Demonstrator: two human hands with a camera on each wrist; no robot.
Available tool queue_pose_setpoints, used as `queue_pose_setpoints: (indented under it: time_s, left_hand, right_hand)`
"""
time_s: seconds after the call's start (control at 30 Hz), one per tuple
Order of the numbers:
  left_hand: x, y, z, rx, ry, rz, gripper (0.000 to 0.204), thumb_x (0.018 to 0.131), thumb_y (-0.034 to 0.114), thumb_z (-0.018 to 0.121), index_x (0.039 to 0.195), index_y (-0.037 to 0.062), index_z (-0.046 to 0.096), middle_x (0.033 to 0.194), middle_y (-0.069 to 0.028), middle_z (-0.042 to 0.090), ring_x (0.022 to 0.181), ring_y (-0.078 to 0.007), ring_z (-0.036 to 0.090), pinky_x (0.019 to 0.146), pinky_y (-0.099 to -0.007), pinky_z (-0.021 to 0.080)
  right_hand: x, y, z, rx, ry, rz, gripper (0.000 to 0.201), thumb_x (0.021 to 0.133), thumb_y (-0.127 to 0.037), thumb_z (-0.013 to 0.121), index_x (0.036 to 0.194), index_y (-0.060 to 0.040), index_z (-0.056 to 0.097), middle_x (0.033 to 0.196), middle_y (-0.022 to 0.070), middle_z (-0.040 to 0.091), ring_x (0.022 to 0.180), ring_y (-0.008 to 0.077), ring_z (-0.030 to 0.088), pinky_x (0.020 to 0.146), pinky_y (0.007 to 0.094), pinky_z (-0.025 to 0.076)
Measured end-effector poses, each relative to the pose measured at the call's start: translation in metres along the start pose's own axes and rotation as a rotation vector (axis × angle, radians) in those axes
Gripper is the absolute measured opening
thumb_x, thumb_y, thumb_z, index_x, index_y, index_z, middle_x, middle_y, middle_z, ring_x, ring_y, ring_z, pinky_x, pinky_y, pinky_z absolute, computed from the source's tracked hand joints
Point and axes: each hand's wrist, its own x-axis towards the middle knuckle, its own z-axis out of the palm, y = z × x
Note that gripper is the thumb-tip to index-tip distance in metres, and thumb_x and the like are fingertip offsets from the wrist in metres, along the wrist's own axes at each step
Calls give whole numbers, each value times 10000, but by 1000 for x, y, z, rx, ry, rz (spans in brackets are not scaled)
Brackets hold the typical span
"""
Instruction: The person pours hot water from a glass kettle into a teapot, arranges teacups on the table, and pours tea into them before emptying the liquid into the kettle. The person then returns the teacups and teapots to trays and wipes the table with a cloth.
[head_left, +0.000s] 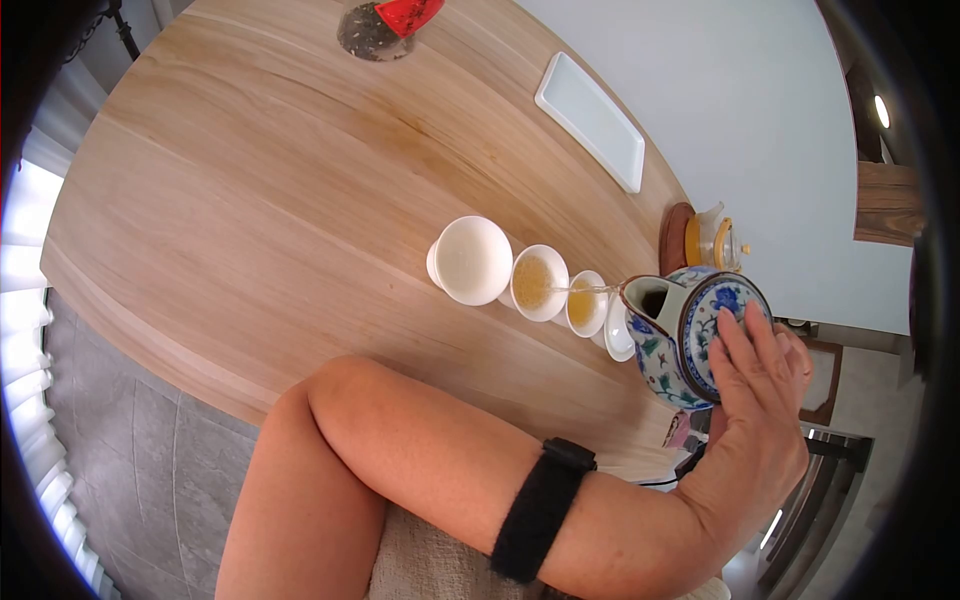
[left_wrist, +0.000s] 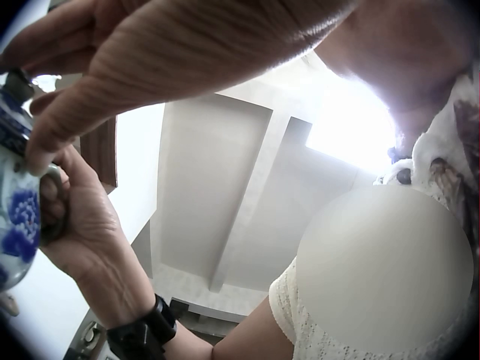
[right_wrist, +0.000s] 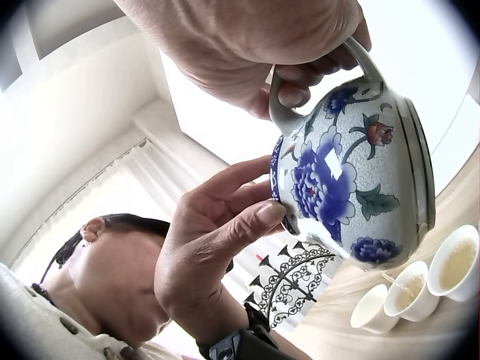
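Note:
A blue-and-white floral teapot [head_left: 675,335] is tilted, and a thin stream runs from its spout into a white cup [head_left: 539,284] of pale tea. Beside that cup stand another cup of tea [head_left: 587,304], a white cup [head_left: 620,336] partly behind the spout, and a larger white cup [head_left: 473,261]. My left hand [head_left: 760,400] rests with extended fingers on the patterned lid [head_left: 712,318]. The right hand [right_wrist: 262,37] grips the teapot's handle [right_wrist: 283,112]; the pot mostly hides this hand in the head view.
A white rectangular tray [head_left: 592,120] lies by the table's far edge. Past the spout stands a glass teapot [head_left: 715,240] near a round wooden board [head_left: 675,235]. A clear container of dark contents [head_left: 370,35] with a red piece sits at the top of the wooden table [head_left: 250,200].

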Motion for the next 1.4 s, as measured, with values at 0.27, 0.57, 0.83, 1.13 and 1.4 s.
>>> queue_pose_setpoints:
  time_s: [0.27,0.57,0.83,1.13,1.4]
  left_hand:
    - [-2,3,6,46,11,6,368,854,154,538,1179,53,396,1163,-240,534,1043,-378,559,898,-423,497]
    - [0,0,9,109,4,161,414,819,118,539,1195,-48,488,1163,-309,536,1033,-426,571,865,-442,502]
    - [1,-4,24,154,62,236,437,789,152,560,1146,-100,539,1148,-340,542,1009,-441,584,835,-453,515]
    - [1,-4,34,198,167,261,482,754,230,600,1081,-123,568,1133,-353,547,979,-439,597,809,-470,528]
    - [0,-4,36,244,261,283,536,723,299,635,1023,-143,594,1121,-365,552,952,-438,609,787,-484,540]
  right_hand:
    - [0,0,-3,-149,-50,-120,218,838,-171,643,983,-11,664,1064,61,569,1093,151,469,998,270,351]
    - [3,1,-3,-15,21,-3,203,830,-170,650,949,-8,677,1078,57,560,1084,145,473,989,265,355]
    - [3,-7,-6,-119,-54,-81,191,834,-179,644,948,-35,695,1066,52,583,1083,153,471,996,267,350]
    - [1,-11,1,17,-3,25,199,837,-169,631,964,-29,694,1063,65,589,1082,165,478,971,273,380]
    - [2,-113,8,-11,160,322,286,795,42,495,1018,50,673,1185,114,612,999,137,597,828,223,489]
